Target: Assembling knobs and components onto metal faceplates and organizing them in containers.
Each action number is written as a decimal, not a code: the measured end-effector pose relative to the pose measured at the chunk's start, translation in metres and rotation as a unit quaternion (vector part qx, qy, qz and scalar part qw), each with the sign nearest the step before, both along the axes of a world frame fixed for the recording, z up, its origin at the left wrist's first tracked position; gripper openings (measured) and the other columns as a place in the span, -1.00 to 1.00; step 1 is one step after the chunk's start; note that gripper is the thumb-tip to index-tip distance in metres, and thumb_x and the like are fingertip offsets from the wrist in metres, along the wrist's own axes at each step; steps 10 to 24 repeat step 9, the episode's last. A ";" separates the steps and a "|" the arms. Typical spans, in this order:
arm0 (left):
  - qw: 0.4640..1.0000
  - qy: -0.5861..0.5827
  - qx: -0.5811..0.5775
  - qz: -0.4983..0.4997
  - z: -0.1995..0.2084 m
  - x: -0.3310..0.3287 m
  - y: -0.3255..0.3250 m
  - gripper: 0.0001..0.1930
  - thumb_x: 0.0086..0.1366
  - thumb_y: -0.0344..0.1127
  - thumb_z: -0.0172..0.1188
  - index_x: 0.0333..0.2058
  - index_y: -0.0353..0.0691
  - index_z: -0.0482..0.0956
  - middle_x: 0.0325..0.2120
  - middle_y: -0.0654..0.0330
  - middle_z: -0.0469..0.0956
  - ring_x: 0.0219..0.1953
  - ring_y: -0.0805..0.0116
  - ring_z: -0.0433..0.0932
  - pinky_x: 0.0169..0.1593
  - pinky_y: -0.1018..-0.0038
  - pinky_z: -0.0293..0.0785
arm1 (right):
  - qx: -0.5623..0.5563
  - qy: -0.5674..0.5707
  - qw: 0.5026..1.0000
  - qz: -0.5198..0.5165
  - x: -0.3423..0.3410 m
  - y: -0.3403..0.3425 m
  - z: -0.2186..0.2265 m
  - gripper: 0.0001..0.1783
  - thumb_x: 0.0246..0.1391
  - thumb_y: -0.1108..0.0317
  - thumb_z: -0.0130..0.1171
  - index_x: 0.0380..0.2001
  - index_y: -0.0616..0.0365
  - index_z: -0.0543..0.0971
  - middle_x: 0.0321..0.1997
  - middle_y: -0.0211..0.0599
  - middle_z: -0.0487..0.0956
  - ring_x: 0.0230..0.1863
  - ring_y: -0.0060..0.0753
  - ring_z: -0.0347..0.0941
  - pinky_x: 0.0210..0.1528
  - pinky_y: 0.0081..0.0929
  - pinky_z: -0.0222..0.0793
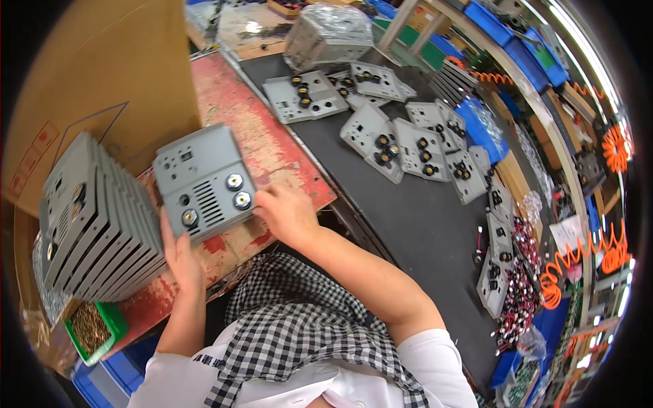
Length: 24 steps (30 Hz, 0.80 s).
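A grey front panel (197, 166) with slots, small cut-outs and three round brass-centred sockets lies face up on the worn red-and-cream bench, perhaps on top of another. My left hand (182, 262) holds its lower left corner, fingers stretched along the side and thumb at the near edge. My right hand (286, 212) grips the right edge by the sockets with curled fingers; the fingertips are partly hidden. Close to my left hand stands a tall leaning stack of similar grey panels (102, 217).
A cardboard box (129, 61) rises behind the stack. A green bin (112, 323) of small brass parts sits at the lower left. Several socketed panels (422, 146) lie scattered on the dark belt (401, 224) at right, with a plastic-wrapped stack (330, 37) at its far end.
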<state>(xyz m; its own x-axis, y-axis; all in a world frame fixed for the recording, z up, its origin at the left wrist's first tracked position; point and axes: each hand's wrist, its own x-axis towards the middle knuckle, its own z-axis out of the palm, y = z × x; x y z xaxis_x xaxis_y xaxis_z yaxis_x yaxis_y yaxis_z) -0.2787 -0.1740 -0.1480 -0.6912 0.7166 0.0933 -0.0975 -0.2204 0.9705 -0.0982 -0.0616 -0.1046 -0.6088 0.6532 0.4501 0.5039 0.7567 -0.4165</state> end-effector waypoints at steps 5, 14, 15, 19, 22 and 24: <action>0.997 0.072 0.036 0.021 0.010 0.004 0.003 -0.42 0.17 -0.53 -0.24 0.22 -0.44 0.02 0.25 -0.04 0.03 0.29 0.13 0.03 0.30 0.32 -0.13 | -0.006 0.029 0.998 0.053 0.010 0.002 0.000 -0.67 -0.26 0.38 0.27 -0.30 0.00 0.49 -0.32 -0.31 0.50 -0.23 -0.16 0.43 -0.20 -0.26 0.36; 0.916 0.397 -0.004 0.056 0.024 0.010 -0.001 -0.37 0.29 -0.37 -0.10 0.25 -0.43 -0.15 0.28 -0.07 -0.08 0.31 0.11 -0.05 0.31 0.26 -0.15 | 0.091 0.026 0.995 0.003 0.055 0.017 0.010 -0.70 -0.23 0.37 0.21 -0.30 0.04 0.51 -0.33 -0.24 0.50 -0.26 -0.11 0.44 -0.25 -0.23 0.37; 0.916 0.397 -0.004 0.056 0.024 0.010 -0.001 -0.37 0.29 -0.37 -0.10 0.25 -0.43 -0.15 0.28 -0.07 -0.08 0.31 0.11 -0.05 0.31 0.26 -0.15 | 0.091 0.026 0.995 0.003 0.055 0.017 0.010 -0.70 -0.23 0.37 0.21 -0.30 0.04 0.51 -0.33 -0.24 0.50 -0.26 -0.11 0.44 -0.25 -0.23 0.37; 0.916 0.397 -0.004 0.056 0.024 0.010 -0.001 -0.37 0.29 -0.37 -0.10 0.25 -0.43 -0.15 0.28 -0.07 -0.08 0.31 0.11 -0.05 0.31 0.26 -0.15 | 0.091 0.026 0.995 0.003 0.055 0.017 0.010 -0.70 -0.23 0.37 0.21 -0.30 0.04 0.51 -0.33 -0.24 0.50 -0.26 -0.11 0.44 -0.25 -0.23 0.37; 0.916 0.397 -0.004 0.056 0.024 0.010 -0.001 -0.37 0.29 -0.37 -0.10 0.25 -0.43 -0.15 0.28 -0.07 -0.08 0.31 0.11 -0.05 0.31 0.26 -0.15 | 0.091 0.026 0.995 0.003 0.055 0.017 0.010 -0.70 -0.23 0.37 0.21 -0.30 0.04 0.51 -0.33 -0.24 0.50 -0.26 -0.11 0.44 -0.25 -0.23 0.37; 0.916 0.397 -0.004 0.056 0.024 0.010 -0.001 -0.37 0.29 -0.37 -0.10 0.25 -0.43 -0.15 0.28 -0.07 -0.08 0.31 0.11 -0.05 0.31 0.26 -0.15 | 0.091 0.026 0.995 0.003 0.055 0.017 0.010 -0.70 -0.23 0.37 0.21 -0.30 0.04 0.51 -0.33 -0.24 0.50 -0.26 -0.11 0.44 -0.25 -0.23 0.37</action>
